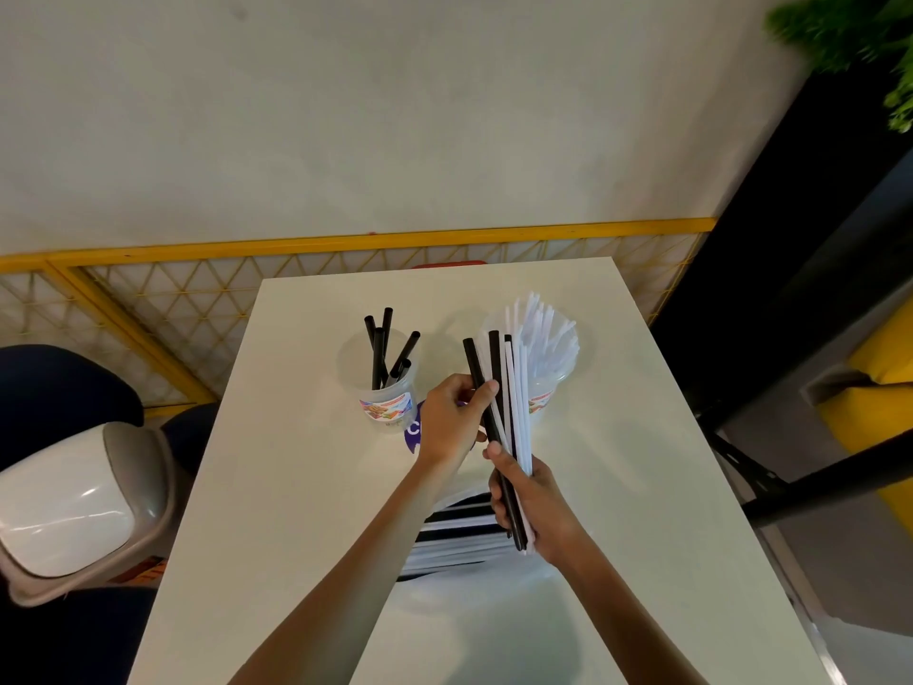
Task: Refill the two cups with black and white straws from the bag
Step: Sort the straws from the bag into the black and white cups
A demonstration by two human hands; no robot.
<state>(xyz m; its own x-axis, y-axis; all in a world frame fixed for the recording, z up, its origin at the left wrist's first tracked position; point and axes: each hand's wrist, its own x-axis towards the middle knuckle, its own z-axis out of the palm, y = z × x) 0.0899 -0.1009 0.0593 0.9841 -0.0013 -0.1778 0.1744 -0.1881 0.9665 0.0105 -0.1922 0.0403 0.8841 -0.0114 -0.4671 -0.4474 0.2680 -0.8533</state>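
Nearest me, low centre, the bag [454, 536] of black and white straws lies on the table [257, 487]. My right hand [536, 506] grips a mixed bundle [511, 437]; my left hand [452, 417] pinches one black straw [481, 388]. Beyond stand the black-straw cup [383, 388] and, right of it, the white-straw cup [548, 383].

- A single head-worn camera looks forward and steeply down onto a white table [306, 487], from above its near edge.
- The wide lens bends straight lines; the table's far edge sits mid-frame, with a wall [395, 116] above it.
- Both forearms enter from the bottom edge, close to the lens.
- The left and right table edges both show; the near corners are cut off.
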